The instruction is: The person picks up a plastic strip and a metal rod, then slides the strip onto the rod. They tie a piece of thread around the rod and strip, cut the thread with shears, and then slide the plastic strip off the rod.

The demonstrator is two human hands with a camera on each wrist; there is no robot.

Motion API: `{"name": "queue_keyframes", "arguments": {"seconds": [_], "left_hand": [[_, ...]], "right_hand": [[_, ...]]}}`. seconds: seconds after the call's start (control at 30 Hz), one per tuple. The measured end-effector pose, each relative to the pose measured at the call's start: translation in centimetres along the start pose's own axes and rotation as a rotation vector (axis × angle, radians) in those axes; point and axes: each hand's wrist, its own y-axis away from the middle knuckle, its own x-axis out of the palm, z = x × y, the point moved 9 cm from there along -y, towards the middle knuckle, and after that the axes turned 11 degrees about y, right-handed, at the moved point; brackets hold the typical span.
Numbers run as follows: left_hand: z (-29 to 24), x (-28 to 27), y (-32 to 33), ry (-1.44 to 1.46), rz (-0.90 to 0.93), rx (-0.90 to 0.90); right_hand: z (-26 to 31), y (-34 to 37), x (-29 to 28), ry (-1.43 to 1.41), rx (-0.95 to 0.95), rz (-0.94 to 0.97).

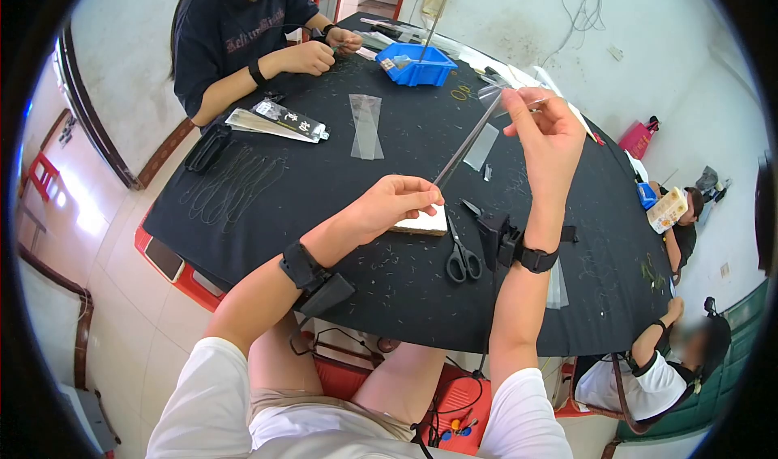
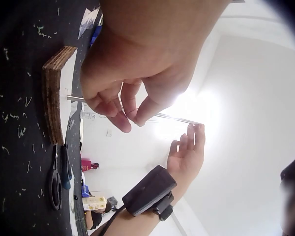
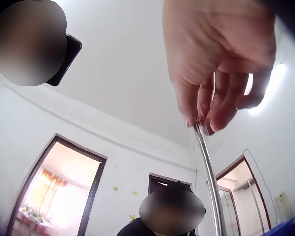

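A slim metal rod [image 3: 209, 169] rises from a wooden block [image 2: 53, 101] with a white top. Thin cord runs along the rod between my two hands. My right hand [image 1: 547, 135] is raised at the rod's upper end, where thumb and fingertips pinch the cord right at the tip. Lower down, near the block, my left hand [image 1: 391, 205] pinches with thumb and forefinger beside the rod; I cannot tell whether the rod itself is also between them. Black-handled scissors [image 1: 462, 256] lie on the black-covered table [image 1: 324, 192], just right of the block.
Loops of dark cord [image 1: 235, 187] lie on the left. Clear plastic sleeves [image 1: 366, 127], a labelled packet [image 1: 292, 123] and a blue bin [image 1: 417, 66] are farther back. Cord scraps are scattered about. A person [image 1: 243, 46] sits across the table; others sit at the right.
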Motion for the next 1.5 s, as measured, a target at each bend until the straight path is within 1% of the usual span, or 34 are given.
{"name": "queue_keyframes", "arguments": {"seconds": [0.07, 0.1, 0.17, 0.2, 0.27, 0.3, 0.37, 0.4, 0.43, 0.5, 0.53, 0.6, 0.63, 0.7, 0.83, 0.9, 0.93, 0.97, 1.03, 1.1, 1.17, 1.2, 1.27, 1.3, 1.37, 1.4, 1.47, 1.5], "left_hand": [[0.0, 0.0, -0.1, 0.004, 0.005, 0.007], [0.0, 0.0, -0.1, 0.008, 0.011, 0.014], [0.0, 0.0, -0.1, 0.013, 0.001, 0.009], [0.0, -0.1, -0.1, 0.017, -0.009, 0.004], [0.1, -0.2, -0.1, 0.027, -0.015, 0.002], [0.1, -0.3, -0.1, 0.036, -0.021, 0.001], [0.0, -0.3, -0.1, 0.046, -0.015, -0.004], [0.0, -0.2, 0.0, 0.055, -0.010, -0.008], [0.0, -0.2, 0.0, 0.054, -0.011, -0.009], [0.2, -0.3, 0.0, 0.037, -0.023, -0.030], [0.3, -0.4, 0.0, 0.037, -0.024, -0.030], [1.5, -0.4, 0.0, -0.016, -0.002, -0.143], [1.6, -0.4, 0.0, -0.014, -0.002, -0.144], [2.6, 0.6, 0.5, -0.120, 0.093, -0.266], [2.4, 1.2, 0.8, -0.172, 0.141, -0.275], [2.6, 1.0, 0.8, -0.160, 0.143, -0.282], [2.8, 1.0, 0.8, -0.148, 0.145, -0.290], [2.8, 1.0, 0.7, -0.146, 0.145, -0.290], [2.9, 1.1, 0.8, -0.148, 0.162, -0.293], [2.9, 1.1, 0.8, -0.147, 0.159, -0.297], [2.9, 1.0, 0.8, -0.150, 0.158, -0.301], [3.0, 0.9, 0.7, -0.150, 0.157, -0.304], [3.0, 0.9, 0.7, -0.152, 0.155, -0.305], [3.1, 0.9, 0.7, -0.153, 0.154, -0.309], [3.1, 1.0, 0.8, -0.154, 0.154, -0.314], [2.9, 1.0, 0.8, -0.159, 0.155, -0.311], [2.9, 1.0, 0.9, -0.163, 0.153, -0.309], [2.9, 1.0, 0.8, -0.169, 0.158, -0.299]], "right_hand": [[0.2, 0.2, 0.6, 0.090, 0.026, 0.081], [0.2, 0.2, 0.5, 0.091, 0.027, 0.082], [-0.3, 0.5, 1.6, 0.138, 0.065, 0.246], [-0.8, 0.4, 1.4, 0.138, 0.065, 0.247], [-2.0, 1.1, 3.1, 0.280, 0.036, 0.493], [-2.1, 1.2, 3.1, 0.280, 0.036, 0.493], [-3.1, 2.5, 4.8, 0.414, 0.068, 0.729], [-3.4, 2.8, 5.1, 0.457, 0.081, 0.769], [-3.6, 2.8, 5.2, 0.456, 0.081, 0.769], [-4.4, 3.4, 6.0, 0.465, 0.084, 0.876], [-4.8, 3.4, 6.1, 0.464, 0.085, 0.877], [-5.5, 4.5, 7.0, 0.446, 0.042, 1.022], [-6.0, 4.7, 7.1, 0.447, 0.043, 1.023], [-6.6, 5.7, 7.9, 0.434, 0.045, 1.127], [-6.2, 5.1, 6.8, 0.545, 0.084, 1.089], [-3.8, 3.1, 5.7, 0.299, 0.026, 0.839], [-2.9, 2.5, 5.0, 0.269, -0.003, 0.752], [-2.8, 2.4, 4.9, 0.270, -0.002, 0.753], [-2.8, 1.3, 3.6, 0.151, 0.045, 0.586], [-2.8, 1.2, 3.5, 0.176, 0.050, 0.573], [-3.2, 1.8, 4.4, 0.170, 0.049, 0.668], [-3.3, 1.8, 4.3, 0.170, 0.048, 0.666], [-4.4, 2.9, 5.3, 0.263, 0.102, 0.838], [-4.4, 2.9, 5.3, 0.264, 0.101, 0.837], [-4.8, 3.4, 5.6, 0.321, 0.130, 0.901], [-4.7, 3.4, 5.4, 0.321, 0.130, 0.901], [-3.5, 2.8, 4.7, 0.413, 0.015, 0.819], [-3.5, 2.8, 4.6, 0.412, 0.017, 0.821]]}}
